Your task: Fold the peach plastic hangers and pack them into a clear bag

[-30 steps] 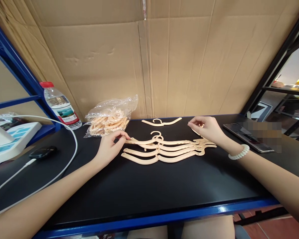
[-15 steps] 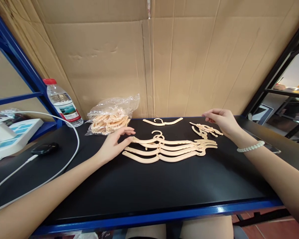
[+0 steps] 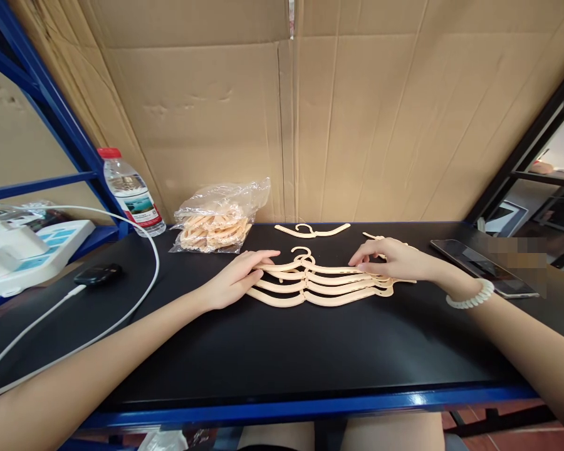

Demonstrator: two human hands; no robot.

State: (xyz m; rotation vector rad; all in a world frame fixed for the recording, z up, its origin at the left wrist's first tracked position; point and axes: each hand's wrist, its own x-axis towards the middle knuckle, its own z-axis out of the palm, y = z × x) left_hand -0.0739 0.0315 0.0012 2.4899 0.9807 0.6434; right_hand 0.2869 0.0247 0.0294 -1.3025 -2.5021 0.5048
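Several cream plastic folding clothes hangers [image 3: 282,301] lie overlapped in rows on the black tabletop, hooks pointing away from me. My left hand [image 3: 232,279] rests at their left ends, its fingers stretched out over the farthest one and the thumb apart, touching the stack. At the right end of that farthest hanger [image 3: 331,270] is my right hand [image 3: 388,258], fingers bent down and closed on its arm. Behind the right hand, more loose hanger parts [image 3: 373,237] are mostly hidden. A single hanger [image 3: 331,232] lies spread out near the back edge.
A clear plastic bag of hanger parts [image 3: 216,228] sits at the back left, next to a water bottle [image 3: 134,197]. A power strip [image 3: 70,247], a black device [image 3: 98,274] and a white cable [image 3: 157,263] are at the left. A phone [image 3: 484,266] lies at the right.
My right hand has come down and left from above the loose parts onto the right end of the farthest hanger. My left hand has shifted slightly over the left ends.
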